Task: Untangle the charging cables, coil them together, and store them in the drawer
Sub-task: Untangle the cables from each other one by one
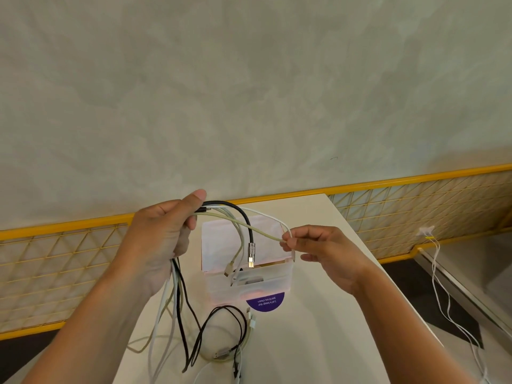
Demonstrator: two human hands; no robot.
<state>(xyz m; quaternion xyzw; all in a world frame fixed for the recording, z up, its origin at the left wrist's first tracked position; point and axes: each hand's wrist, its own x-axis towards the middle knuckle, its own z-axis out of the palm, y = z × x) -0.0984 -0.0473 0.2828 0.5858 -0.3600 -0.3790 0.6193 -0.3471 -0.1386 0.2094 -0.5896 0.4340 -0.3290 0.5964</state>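
Above the drawer (266, 284), the left hand (163, 234) grips the cables (221, 203) while the right hand (327, 253) pinches one beige cable (255, 228); pulling hard could tighten tangles lying near the drawer.

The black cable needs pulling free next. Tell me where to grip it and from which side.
Probably pinch the black cable just above its silver plug, coming from the right. That end hangs free and straight beside the left hand, which grips the bundle; the rigid plug stops slipping.
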